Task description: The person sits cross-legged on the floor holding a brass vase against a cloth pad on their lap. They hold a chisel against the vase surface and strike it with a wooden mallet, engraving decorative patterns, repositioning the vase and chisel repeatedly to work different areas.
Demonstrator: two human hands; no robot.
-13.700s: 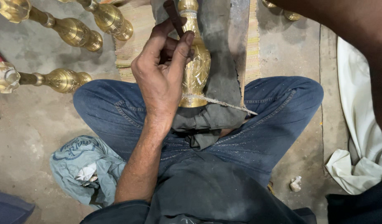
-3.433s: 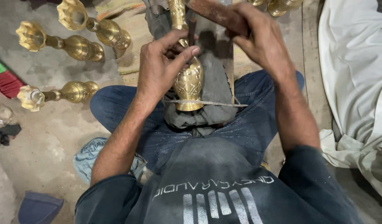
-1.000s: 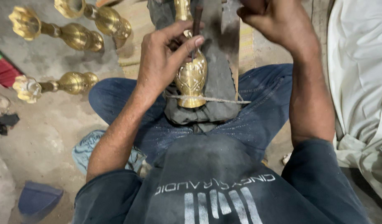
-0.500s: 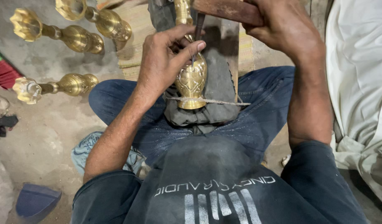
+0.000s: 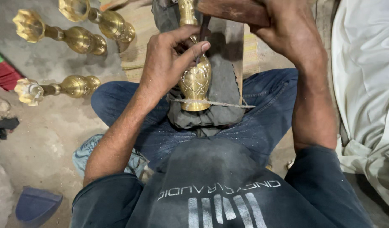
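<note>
We see the left hand (image 5: 167, 63) pinching a thin dark chisel (image 5: 201, 36) against the brass vase (image 5: 195, 80), which lies on grey cloth (image 5: 224, 84) over the lap. The right hand (image 5: 287, 29) grips a wooden mallet (image 5: 232, 10) just above.

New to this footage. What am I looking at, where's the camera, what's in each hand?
There is no machine here: a person sits cross-legged on the floor and works with bare hands. The one picture comes from a camera on their head, looking down over their chest and lap. The left hand pinches a thin dark tool against a brass vase, which lies on a grey cloth over the lap, with a cord across its base. The right hand grips a wooden block just above the tool. On the floor to the left lie three more brass pieces. A white cloth lies at the right.
</note>
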